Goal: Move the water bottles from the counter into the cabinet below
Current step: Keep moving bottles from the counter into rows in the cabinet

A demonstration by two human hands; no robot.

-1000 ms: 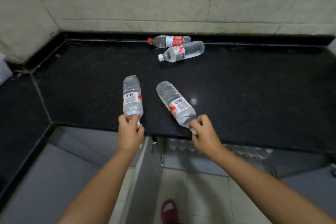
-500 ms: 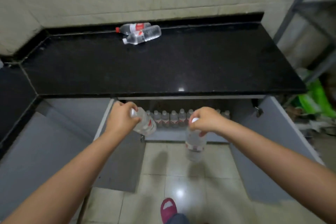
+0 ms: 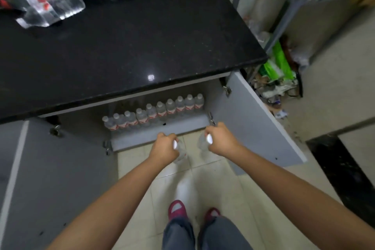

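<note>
My left hand (image 3: 163, 149) grips a clear water bottle (image 3: 180, 154) by its white-capped neck, the body hanging down over the floor. My right hand (image 3: 220, 141) grips a second water bottle (image 3: 202, 144) the same way. Both hands hover just in front of the open cabinet (image 3: 162, 136) under the black counter (image 3: 132, 46). Inside the cabinet several bottles (image 3: 156, 111) stand upright in a row. Two more bottles (image 3: 48, 8) lie on their sides at the counter's back left.
The right cabinet door (image 3: 257, 126) stands open beside my right arm; the left door (image 3: 50, 168) is open at the left. Green bags and litter (image 3: 276, 73) lie beyond the counter's right end under a metal rack. My feet in red slippers (image 3: 178, 209) stand on the tiled floor.
Both hands carried their bottles off the counter and down to the cabinet front. The bottles now hang upright. My view has swung right and down.
</note>
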